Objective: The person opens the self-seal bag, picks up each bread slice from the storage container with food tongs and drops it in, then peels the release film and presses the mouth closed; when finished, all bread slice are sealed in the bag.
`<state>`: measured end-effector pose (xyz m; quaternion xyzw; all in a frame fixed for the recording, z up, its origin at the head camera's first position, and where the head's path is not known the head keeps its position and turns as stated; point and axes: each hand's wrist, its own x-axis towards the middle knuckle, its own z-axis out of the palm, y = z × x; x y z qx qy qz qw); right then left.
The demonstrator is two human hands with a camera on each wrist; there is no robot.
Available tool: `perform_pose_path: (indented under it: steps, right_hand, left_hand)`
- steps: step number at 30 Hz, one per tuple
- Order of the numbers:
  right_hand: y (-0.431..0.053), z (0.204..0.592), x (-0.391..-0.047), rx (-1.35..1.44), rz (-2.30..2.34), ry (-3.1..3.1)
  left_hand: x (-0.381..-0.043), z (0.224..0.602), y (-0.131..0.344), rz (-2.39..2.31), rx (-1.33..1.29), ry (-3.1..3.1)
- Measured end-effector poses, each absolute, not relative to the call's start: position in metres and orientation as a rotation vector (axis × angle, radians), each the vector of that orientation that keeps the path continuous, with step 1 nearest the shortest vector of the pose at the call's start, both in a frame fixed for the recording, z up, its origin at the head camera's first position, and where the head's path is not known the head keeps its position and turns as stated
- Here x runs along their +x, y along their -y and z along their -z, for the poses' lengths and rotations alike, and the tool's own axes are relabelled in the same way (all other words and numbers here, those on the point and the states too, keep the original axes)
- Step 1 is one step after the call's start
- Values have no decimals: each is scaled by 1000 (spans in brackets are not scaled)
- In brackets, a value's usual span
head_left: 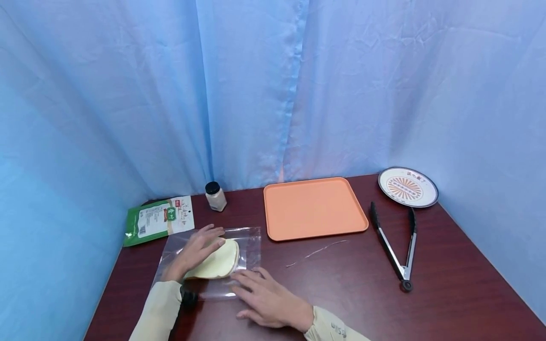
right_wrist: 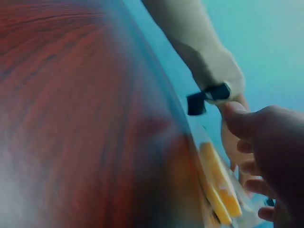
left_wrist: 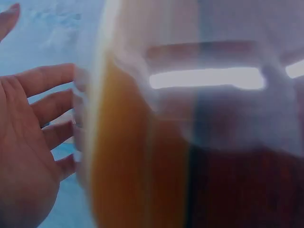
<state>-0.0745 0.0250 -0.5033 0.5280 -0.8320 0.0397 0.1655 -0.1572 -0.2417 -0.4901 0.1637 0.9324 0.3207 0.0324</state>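
Observation:
A clear plastic bag (head_left: pixel 253 239) lies flat on the dark red table at the left, with pale yellow, rounded flat slices (head_left: pixel 216 264) in it. Over the upper left of the slices my left hand (head_left: pixel 197 251) lies with its fingers extended. My right hand (head_left: pixel 270 300) spreads its fingers, palm down, at the bag's near right corner. In the left wrist view, the left fingers (left_wrist: pixel 54 107) are fairly straight, their tips at the bag's glossy film. The right wrist view shows thick yellow layers (right_wrist: pixel 219 178) beyond the right hand (right_wrist: pixel 280 152).
A green and white packet (head_left: pixel 158 220) and a black-capped jar (head_left: pixel 216 198) stand behind the bag. An orange tray (head_left: pixel 315 208) lies at the back middle, a thin clear strip (head_left: pixel 313 253) in front of it. Tongs (head_left: pixel 401 263) and a patterned plate (head_left: pixel 407 187) are at the right.

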Motion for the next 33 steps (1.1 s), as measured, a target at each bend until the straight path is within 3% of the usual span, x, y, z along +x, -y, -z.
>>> perform_pose_path:
  steps: [11,33]
  right_hand:
    - [-24,513,-61,1510,182,2486]
    - [-49,517,-116,1360,-11,2720]
  left_hand:
    - [-142,491,251,-803,445,-2917]
    - [-58,489,266,-737,298,-2998]
